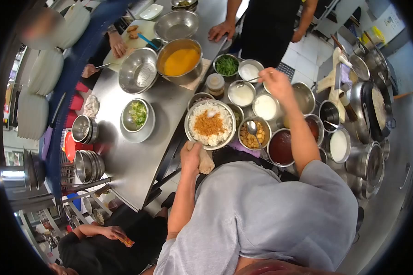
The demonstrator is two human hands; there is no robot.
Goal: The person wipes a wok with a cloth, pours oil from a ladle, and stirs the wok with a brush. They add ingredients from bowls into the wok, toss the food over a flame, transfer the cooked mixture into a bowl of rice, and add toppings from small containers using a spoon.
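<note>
My left hand (189, 158) is closed at the near edge of a metal bowl (188, 134), with a tan cloth (206, 162) bunched beside the fingers. White rice (198, 110) fills this bowl, topped with an orange-brown crumbly seasoning (208, 124) and a little white powder. Over the ingredient pots, my right hand (276, 82) grips the handle of a spoon (248, 82). The spoon's far end reaches a pot of white powder (241, 94); its tip is hard to make out. Nearby stand another white-filled pot (265, 107) and chopped greens (226, 65).
A pot of brown chunks (253, 134) with a spoon and a pot of red sauce (281, 146) stand close by my body. On the steel counter (124, 176) sits a bowl of greens (136, 114). Co-workers' hands (222, 32) appear across the counter; another person is lower left.
</note>
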